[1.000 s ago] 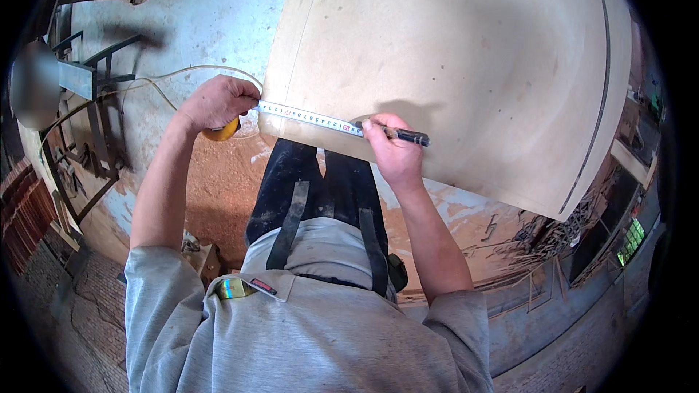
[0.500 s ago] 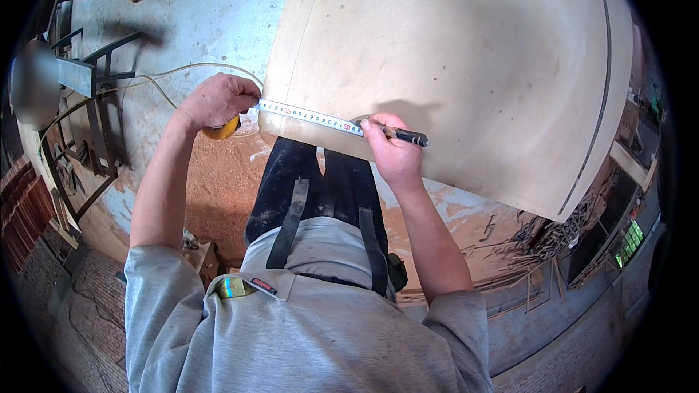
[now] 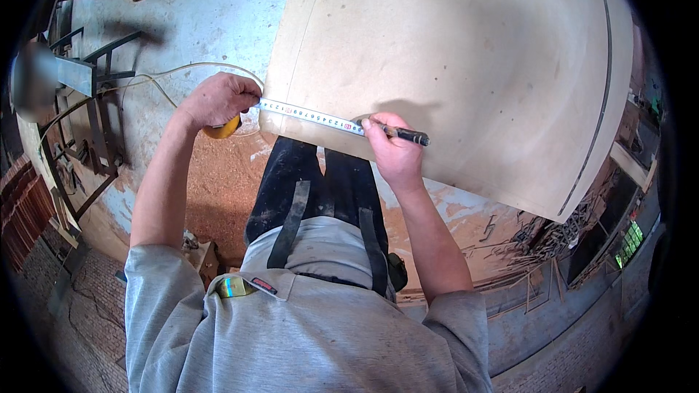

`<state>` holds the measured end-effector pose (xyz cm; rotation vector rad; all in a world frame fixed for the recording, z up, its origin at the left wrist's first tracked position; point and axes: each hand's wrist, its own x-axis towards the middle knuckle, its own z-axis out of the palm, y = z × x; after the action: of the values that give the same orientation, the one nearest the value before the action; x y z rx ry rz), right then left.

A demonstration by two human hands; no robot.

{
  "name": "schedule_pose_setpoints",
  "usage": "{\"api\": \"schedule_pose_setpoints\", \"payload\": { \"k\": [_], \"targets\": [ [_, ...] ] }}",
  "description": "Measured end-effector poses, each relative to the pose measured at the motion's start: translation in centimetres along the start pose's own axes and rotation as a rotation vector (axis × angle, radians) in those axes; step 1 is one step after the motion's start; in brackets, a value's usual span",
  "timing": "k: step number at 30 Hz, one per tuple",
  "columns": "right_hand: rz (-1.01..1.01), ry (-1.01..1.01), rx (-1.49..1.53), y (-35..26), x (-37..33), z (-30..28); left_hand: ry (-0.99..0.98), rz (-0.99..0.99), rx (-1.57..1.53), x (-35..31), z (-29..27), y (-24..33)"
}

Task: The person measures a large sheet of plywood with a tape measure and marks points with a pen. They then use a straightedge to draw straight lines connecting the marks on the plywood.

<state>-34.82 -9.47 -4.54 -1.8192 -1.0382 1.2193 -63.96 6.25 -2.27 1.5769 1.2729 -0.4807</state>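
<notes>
Plainly, the grey shirt (image 3: 313, 342) comes nearest, a yellowish packet (image 3: 233, 287) showing at its chest pocket. Past it, two dark straps (image 3: 290, 222) run down toward black trousers (image 3: 280, 189) dusted with pale marks.

Beyond these, both hands are busy at the near edge of a tan board (image 3: 437, 44). The left hand (image 3: 218, 100) is closed on the tape (image 3: 313, 116), fingers bunched at the board's left edge, with the yellow case (image 3: 220, 130) below the palm. The tape lies across the board's near left corner, slanting to the right hand (image 3: 397, 153), whose thumb is at its other visible end. That hand also grips a black pen (image 3: 411, 135), one end sticking out to the right and the other close by the tape; whether it touches the board cannot be told.

A faint line (image 3: 302, 36) runs along the board's left side, a thick dark line (image 3: 603, 94) along its right. Left of the board, reddish-brown dirt (image 3: 218, 182) covers part of the floor (image 3: 211, 14), and a pale cord (image 3: 196, 65) curves behind the left hand. Farther out are metal frames (image 3: 102, 131) at left and a heap of scraps (image 3: 564, 227) at right.
</notes>
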Motion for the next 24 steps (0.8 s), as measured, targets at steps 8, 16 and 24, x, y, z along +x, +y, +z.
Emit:
{"api": "schedule_pose_setpoints", "payload": {
  "k": [8,16,24],
  "targets": [
    [0.039,-0.015,0.006,-0.62,0.0,-0.09,0.006,0.003,-0.004,-0.08,-0.02,0.0],
    [0.025,0.022,0.078,0.22,-0.07,0.32,-0.039,-0.033,-0.015,-0.16,-0.3,0.23],
    [0.048,0.011,0.113,0.08,-0.13,0.23,-0.024,-0.024,0.001,-0.18,-0.23,0.2]
  ]
}}
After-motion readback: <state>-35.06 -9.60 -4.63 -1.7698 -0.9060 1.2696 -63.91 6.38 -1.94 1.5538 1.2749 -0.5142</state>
